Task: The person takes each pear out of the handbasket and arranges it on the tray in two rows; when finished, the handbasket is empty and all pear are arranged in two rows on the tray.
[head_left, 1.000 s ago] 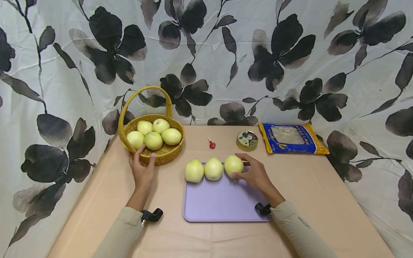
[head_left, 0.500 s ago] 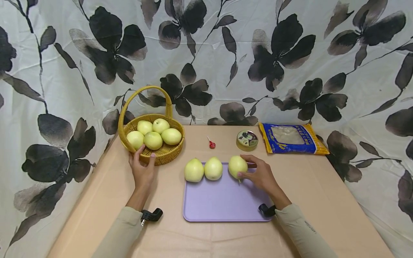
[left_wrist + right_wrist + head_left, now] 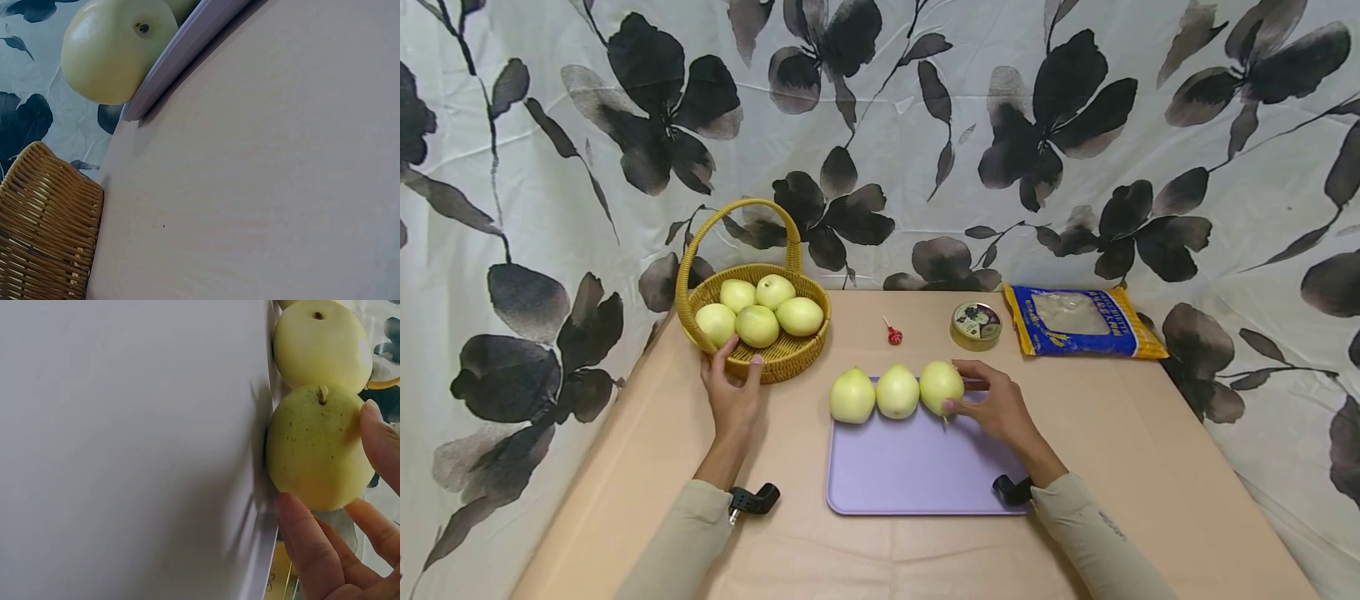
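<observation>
My right hand (image 3: 1000, 408) holds a pale yellow-green pear (image 3: 941, 387) between thumb and fingers. This pear, stem towards me, stands at the far right of a row along the back edge of a lilac tray (image 3: 917, 483). Left of it are a middle pear (image 3: 898, 392) and a left pear (image 3: 852, 396). In the right wrist view, the held pear (image 3: 319, 450) sits against its neighbour (image 3: 322, 347). With index finger and thumb spread, my left hand (image 3: 732, 404) rests against the front of a wicker basket (image 3: 790, 362); its other fingers are hidden.
Several more pears (image 3: 757, 326) lie in the basket, under its tall handle (image 3: 741, 202). Behind the tray are a red lollipop (image 3: 894, 336), a round tin (image 3: 976, 326) and a blue and yellow packet (image 3: 1084, 322). A floral cloth (image 3: 925, 150) hangs behind the table.
My right hand first shifted the right-hand pear to the right, away from the middle one, then brought it back left beside it. My left hand has stayed at the basket.
</observation>
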Tool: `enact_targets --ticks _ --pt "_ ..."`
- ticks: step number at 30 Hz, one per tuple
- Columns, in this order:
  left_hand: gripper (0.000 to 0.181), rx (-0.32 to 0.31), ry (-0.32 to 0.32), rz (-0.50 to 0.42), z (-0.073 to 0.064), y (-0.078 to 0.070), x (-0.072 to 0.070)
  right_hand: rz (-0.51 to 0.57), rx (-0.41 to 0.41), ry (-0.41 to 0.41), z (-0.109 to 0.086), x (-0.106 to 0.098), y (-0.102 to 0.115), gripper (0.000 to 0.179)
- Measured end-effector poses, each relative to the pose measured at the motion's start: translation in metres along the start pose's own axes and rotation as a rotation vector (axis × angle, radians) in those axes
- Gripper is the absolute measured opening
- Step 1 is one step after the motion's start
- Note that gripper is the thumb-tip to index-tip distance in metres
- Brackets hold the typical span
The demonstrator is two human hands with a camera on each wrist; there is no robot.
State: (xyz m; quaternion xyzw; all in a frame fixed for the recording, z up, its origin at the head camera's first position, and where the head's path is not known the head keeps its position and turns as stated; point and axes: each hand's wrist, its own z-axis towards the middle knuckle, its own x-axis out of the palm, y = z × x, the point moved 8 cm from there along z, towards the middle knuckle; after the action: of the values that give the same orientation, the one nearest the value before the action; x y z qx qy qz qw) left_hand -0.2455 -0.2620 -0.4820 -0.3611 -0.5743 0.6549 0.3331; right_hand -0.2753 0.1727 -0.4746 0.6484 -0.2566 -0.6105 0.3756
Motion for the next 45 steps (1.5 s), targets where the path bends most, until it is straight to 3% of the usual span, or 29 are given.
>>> enact_targets --ticks 5,10,14,21,37,45 --pt "0.058 -0.021 0.009 -0.024 -0.009 -0.018 0.0 0.002 -0.01 -0.024 -0.002 -0.007 0.003 0.076" --pt "0.059 -0.027 0.014 -0.036 -0.014 -0.026 0.0 0.035 -0.026 -0.063 0.001 -0.014 0.015 0.074" --pt "0.06 -0.012 0.014 -0.046 -0.015 -0.028 0.0 0.015 -0.059 -0.101 0.004 -0.018 0.036 0.074" --pt "0.059 0.013 0.011 -0.052 -0.017 -0.033 0.0 0.03 -0.219 -0.162 0.012 -0.017 0.086 0.072" --pt "0.057 0.024 0.01 -0.049 -0.015 -0.028 0.0 0.241 -0.345 -0.166 0.044 0.032 0.174 0.064" --pt "0.058 0.022 -0.013 -0.005 -0.001 -0.001 -0.001 0.32 -0.363 -0.182 0.063 0.066 0.208 0.066"
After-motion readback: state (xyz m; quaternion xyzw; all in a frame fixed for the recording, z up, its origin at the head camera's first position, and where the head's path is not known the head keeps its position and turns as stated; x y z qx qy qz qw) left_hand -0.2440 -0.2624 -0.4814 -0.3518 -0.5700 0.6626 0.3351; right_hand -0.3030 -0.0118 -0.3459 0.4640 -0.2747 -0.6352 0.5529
